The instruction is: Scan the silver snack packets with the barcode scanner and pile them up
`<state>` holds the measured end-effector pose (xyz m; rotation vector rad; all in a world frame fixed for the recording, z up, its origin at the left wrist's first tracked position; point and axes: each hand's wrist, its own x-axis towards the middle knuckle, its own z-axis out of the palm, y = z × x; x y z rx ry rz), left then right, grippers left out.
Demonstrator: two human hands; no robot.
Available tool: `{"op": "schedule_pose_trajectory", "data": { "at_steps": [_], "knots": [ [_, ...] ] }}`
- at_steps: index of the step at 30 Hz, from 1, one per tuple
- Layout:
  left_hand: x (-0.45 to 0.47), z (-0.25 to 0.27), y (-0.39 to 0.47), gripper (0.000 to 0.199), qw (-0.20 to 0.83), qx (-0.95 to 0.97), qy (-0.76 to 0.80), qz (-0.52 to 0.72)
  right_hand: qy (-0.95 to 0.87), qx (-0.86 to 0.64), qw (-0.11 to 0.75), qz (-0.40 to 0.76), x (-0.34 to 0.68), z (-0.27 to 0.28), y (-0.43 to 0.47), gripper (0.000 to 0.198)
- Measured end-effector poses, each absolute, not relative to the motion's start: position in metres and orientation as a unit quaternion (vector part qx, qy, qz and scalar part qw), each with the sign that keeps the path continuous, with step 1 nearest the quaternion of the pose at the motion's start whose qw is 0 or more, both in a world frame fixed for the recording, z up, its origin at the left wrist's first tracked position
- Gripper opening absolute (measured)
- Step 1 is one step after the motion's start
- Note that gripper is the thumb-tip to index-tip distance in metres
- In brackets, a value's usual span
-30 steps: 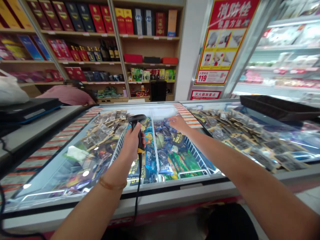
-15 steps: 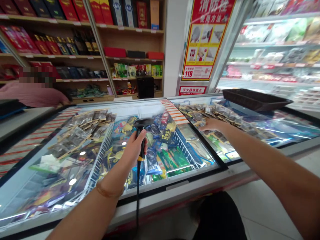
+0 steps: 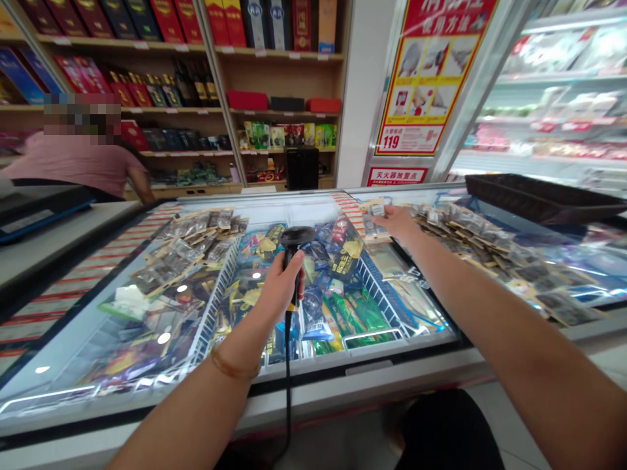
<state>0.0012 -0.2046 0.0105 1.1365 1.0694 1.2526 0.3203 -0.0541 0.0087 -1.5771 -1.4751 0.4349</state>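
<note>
My left hand (image 3: pixel 280 287) is wrapped round the handle of a black barcode scanner (image 3: pixel 298 236), held above the glass top of a chest freezer; its cord hangs down in front. My right hand (image 3: pixel 400 222) pinches the edge of a small clear packet with brown borders (image 3: pixel 374 214), over the orange-striped strip of the glass. To the right of that hand lies a pile of similar packets (image 3: pixel 473 238) on the glass. Another group of packets (image 3: pixel 189 245) is spread on the left glass. What the packets contain is too blurred to tell.
Beneath the glass, a white wire basket (image 3: pixel 377 290) holds colourful frozen packages. A dark brown tray (image 3: pixel 539 196) rests on the freezer's far right. At left, a person in a pink top (image 3: pixel 81 163) stands behind a counter (image 3: pixel 105 215). Stocked shelves (image 3: pixel 186 112) line the back.
My right hand has moved left from the right-hand pile to the striped strip, with a packet now in its fingers. My left hand still holds the scanner; the view has shifted slightly left.
</note>
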Motion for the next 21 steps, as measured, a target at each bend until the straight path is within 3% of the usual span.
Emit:
{"op": "schedule_pose_trajectory", "data": {
  "at_steps": [3,7,11,21],
  "knots": [
    [0.001,0.012,-0.204,0.050,0.544,0.475,0.450,0.525,-0.485,-0.524,0.587,0.381,0.252,0.000,-0.043,0.025],
    [0.000,0.009,-0.202,0.053,0.550,0.479,0.445,0.520,-0.441,-0.432,0.608,0.499,0.185,-0.011,-0.039,0.027],
    [-0.001,0.009,-0.202,0.054,0.552,0.488,0.441,0.513,-0.451,-0.428,0.580,0.527,0.165,-0.021,-0.042,0.022],
    [0.000,0.009,-0.206,0.055,0.543,0.544,0.432,0.472,-0.469,-0.418,0.570,0.530,0.171,-0.025,-0.039,0.035]
  ]
}}
